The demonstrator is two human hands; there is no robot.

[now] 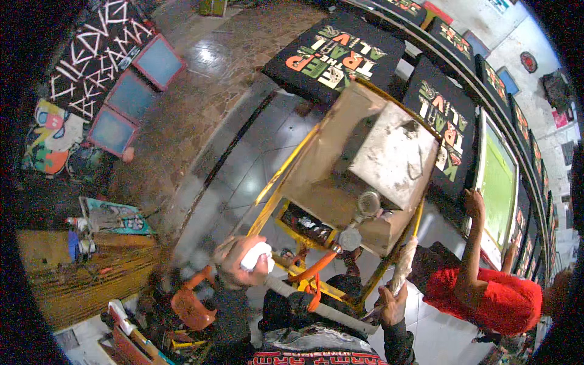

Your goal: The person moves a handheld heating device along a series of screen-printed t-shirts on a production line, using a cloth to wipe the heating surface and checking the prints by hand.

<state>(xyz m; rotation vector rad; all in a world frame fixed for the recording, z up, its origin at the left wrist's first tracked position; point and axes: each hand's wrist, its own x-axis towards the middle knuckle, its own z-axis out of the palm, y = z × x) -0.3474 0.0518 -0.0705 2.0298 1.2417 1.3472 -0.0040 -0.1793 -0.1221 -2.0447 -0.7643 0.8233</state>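
My left hand (241,263) is closed around a small white wad (258,257), perhaps cloth or paper, above the left end of a grey pipe handle (331,316). On the right, my right hand (393,305) grips the lower end of a stick wrapped in pale cloth (402,267). Its blurred whitish tip points up and away from me. Between and beyond my hands stands a yellow-framed cart (286,164) lined with brown board. A stained whitish box (392,155) rests on it, with two round metal parts at its near side.
A person in a red shirt (486,298) at right holds a green-meshed screen frame (500,188). Black printed shirts (334,55) lie flat along a curving rail. Blue-meshed frames (131,94) lean at left. An orange chair (194,301) and a wooden bench (91,274) stand at lower left.
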